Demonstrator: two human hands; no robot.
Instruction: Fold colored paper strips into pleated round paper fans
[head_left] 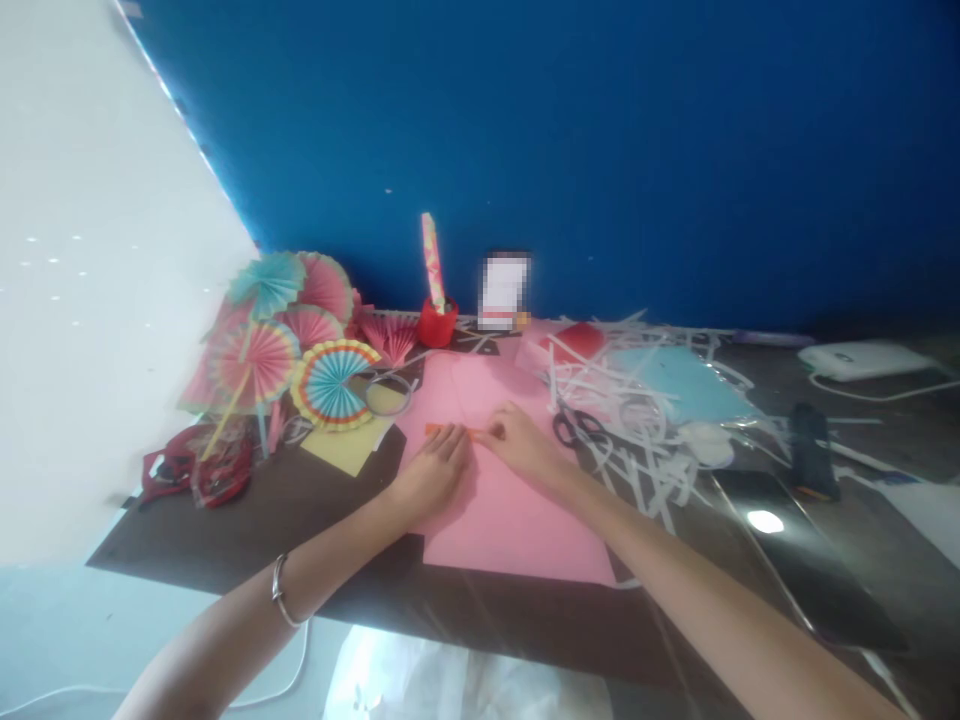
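A narrow orange paper strip [435,429] lies across a large pink paper sheet [517,530] on the dark table. My left hand [439,475] rests on the strip, its fingers extended and laid flat over the middle part. Just to the right, my right hand [517,440] pinches the strip's right end between thumb and fingertips. The fingers hide part of the strip, so I cannot tell whether it is folded. Black-handled scissors [577,428] lie beside the right wrist, near the pink sheet's edge.
Pleated paper fans [337,385] stand heaped at the left, behind a red crinkled packet [225,465]. A red pot [437,325] sits at the back. Tangled white paper strips [637,470] spread to the right, with a dark phone [810,560] nearer the front.
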